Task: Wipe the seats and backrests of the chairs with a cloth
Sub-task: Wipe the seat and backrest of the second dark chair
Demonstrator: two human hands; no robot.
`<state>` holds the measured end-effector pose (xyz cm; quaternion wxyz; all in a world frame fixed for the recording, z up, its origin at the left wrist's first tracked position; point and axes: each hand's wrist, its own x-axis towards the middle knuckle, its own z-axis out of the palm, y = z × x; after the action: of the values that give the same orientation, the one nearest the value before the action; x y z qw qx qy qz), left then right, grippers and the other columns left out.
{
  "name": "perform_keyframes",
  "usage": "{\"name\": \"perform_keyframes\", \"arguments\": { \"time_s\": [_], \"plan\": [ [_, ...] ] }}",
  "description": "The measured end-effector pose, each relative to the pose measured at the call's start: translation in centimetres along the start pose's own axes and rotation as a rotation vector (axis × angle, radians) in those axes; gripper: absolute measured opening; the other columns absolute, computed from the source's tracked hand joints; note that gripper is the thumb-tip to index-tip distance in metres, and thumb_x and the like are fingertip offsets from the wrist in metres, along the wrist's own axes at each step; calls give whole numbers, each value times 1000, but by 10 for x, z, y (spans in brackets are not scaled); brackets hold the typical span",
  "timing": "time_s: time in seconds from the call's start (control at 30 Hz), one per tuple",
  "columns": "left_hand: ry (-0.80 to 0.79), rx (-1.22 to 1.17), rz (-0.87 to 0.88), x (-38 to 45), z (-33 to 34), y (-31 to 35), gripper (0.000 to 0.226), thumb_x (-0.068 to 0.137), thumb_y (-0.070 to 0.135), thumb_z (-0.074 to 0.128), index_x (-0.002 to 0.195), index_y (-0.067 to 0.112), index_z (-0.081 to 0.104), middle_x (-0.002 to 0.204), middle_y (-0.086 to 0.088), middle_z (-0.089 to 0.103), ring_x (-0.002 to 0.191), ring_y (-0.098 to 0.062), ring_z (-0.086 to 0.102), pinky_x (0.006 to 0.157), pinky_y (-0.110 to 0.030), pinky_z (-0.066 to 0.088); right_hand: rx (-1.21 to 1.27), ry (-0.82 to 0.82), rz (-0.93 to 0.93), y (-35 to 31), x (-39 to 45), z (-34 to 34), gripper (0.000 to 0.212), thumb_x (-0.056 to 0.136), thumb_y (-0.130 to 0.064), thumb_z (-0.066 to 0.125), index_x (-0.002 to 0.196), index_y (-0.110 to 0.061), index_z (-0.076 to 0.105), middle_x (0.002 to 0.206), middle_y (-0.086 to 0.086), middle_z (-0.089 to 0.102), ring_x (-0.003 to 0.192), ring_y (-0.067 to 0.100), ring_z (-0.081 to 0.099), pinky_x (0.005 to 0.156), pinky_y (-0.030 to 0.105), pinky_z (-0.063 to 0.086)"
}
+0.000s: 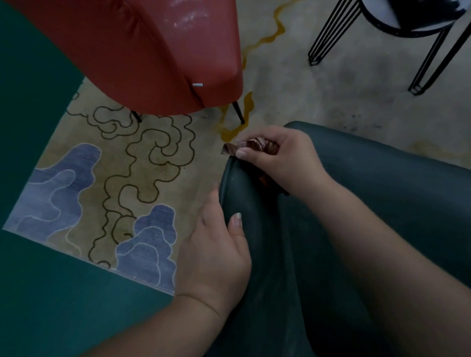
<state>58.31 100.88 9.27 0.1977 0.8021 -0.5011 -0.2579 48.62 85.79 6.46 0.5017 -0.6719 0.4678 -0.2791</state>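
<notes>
Down over the dark green chair (376, 211) we look, its smooth, faintly dusty leather-like covering curving away in a rounded edge at the centre of the view. The right hand (278, 158) sits at the top of that edge, fingers curled tight around a crumpled brown cloth (246, 147), thumb pinning one corner so a small flap pokes out to the left; the cloth touches the chair's rim right at the tip. The left hand (217, 255) is lower down, clamped on the same edge, thumb lying across the near face and the fingers wrapped round the far side, though those fingers are mostly hidden, so how far they reach I cannot tell. Behind, a red chair (153, 48) shows a glossy, padded shell with soft creases, a seam running down its rounded corner, a little white tag by the seam, and thin black legs beneath. Top right stands a black table (413, 27) on hairpin wire legs, its round top cut off by the frame. Underneath it all lies a patterned carpet (126, 179), beige with wandering dark outlines, blue cloud-like lobes and a mustard squiggle, going pale and blotchy toward the right. A flat teal surface (28, 142) fills the left side and lower corner, straight-edged and matte.
</notes>
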Motion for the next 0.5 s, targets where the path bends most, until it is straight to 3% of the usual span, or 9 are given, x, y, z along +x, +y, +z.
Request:
{"name": "perform_keyframes", "arguments": {
  "time_s": [0.13,0.2,0.3,0.4,0.5],
  "plan": [
    [11,22,4,1,2,-2,58,93,37,24,147,16,28,136,-8,52,114,-29,54,88,-38,45,-36,96,-290,-4,-33,16,24,78,-29,79,100,-21,75,101,-11,70,98,1,63,90,19,49],
    [15,32,-1,1,2,-2,60,92,37,27,147,15,28,138,-8,50,117,-29,53,89,-36,43,-52,153,-341,-3,-41,25,24,79,-29,78,101,-21,74,103,-10,70,100,4,63,91,24,50],
    [6,14,-2,1,2,-2,59,92,38,26,147,16,28,138,-6,50,117,-27,53,90,-35,43,8,242,-118,-5,-18,24,15,79,-29,78,93,-34,72,91,-21,67,90,-5,62,83,10,46],
    [-9,3,2,1,2,-2,61,91,41,27,147,19,26,139,-3,49,119,-24,51,93,-36,43,44,189,130,-7,12,14,15,80,-31,79,77,-40,67,73,-25,66,77,-11,61,68,7,45],
    [-15,12,1,0,1,-1,62,89,42,26,147,19,27,137,-5,51,116,-26,52,90,-37,44,32,166,20,-8,-9,14,15,77,-29,80,84,-39,71,82,-23,68,83,-9,62,73,4,44]
  ]
}}
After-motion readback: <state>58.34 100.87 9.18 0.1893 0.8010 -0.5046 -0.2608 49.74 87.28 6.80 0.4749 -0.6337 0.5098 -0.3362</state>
